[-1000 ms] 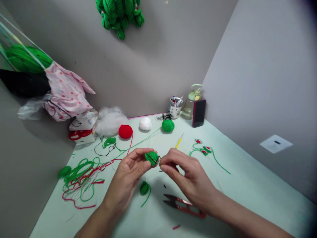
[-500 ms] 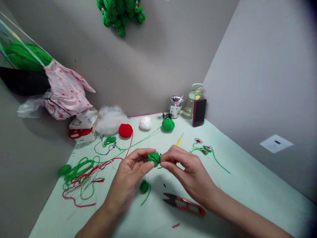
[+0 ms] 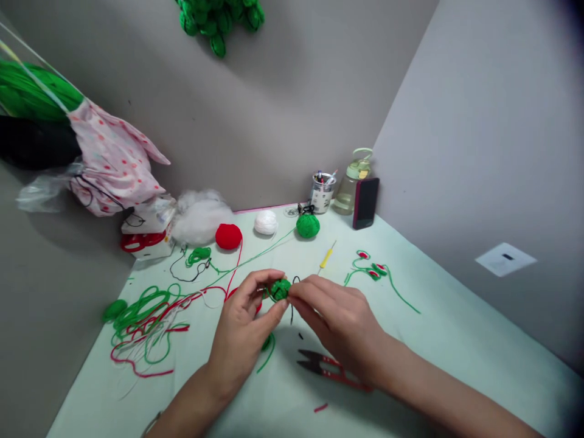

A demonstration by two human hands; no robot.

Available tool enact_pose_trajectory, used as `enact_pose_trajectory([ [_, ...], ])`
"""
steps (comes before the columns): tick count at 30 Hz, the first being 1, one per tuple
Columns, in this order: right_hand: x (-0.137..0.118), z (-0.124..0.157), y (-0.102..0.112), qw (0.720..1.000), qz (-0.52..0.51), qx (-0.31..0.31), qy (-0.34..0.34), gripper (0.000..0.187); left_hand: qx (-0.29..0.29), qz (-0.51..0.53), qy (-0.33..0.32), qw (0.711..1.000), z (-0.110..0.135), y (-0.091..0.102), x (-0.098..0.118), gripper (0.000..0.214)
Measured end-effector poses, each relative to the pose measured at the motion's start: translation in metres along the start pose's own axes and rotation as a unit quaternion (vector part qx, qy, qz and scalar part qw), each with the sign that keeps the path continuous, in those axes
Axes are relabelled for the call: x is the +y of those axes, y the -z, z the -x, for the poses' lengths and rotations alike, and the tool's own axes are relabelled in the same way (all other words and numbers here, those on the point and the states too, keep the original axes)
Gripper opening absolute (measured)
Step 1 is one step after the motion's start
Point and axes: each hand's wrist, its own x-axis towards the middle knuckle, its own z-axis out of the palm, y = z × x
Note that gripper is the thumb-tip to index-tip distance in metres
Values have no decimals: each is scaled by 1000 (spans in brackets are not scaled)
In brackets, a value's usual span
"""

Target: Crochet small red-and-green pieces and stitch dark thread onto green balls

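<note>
A small green crocheted ball is held between the thumb and fingers of my left hand. Bits of red and green show around that hand's fingers; I cannot make out what they belong to. My right hand is closed in a pinch at the ball's right side, where a black yarn loops above and below the fingertips. Under the hands lie red-handled thread snips, partly covered by my right hand. A green yarn tail pokes out beside my left wrist, its small green piece mostly hidden.
Tangled green, red and white yarn spreads at left. Behind stand red, white and green yarn balls, white stuffing, a pen cup, bottle and phone. A yellow-handled hook lies near small crocheted pieces.
The green ball has turned in my left hand, so its black line no longer faces me. My right fingers have come in against the ball. The view has shifted slightly.
</note>
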Motion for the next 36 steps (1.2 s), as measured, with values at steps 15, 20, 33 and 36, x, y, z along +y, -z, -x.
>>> enact_pose_trajectory([
  [15, 1, -17, 37, 811, -514, -77, -269, 18, -76, -76, 15, 994, -4, -4, -10, 22],
  [20, 10, -12, 57, 836, -480, 16, -264, 16, -102, -44, 43, 993, -6, 0, -14, 23],
  [33, 19, -23, 31, 739, -578, -94, -334, 15, -103, -32, 8, 994, -5, 11, -3, 20],
  [36, 19, -21, 26, 736, -574, -92, -347, 15, -102, -45, -9, 994, -6, 13, -4, 19],
])
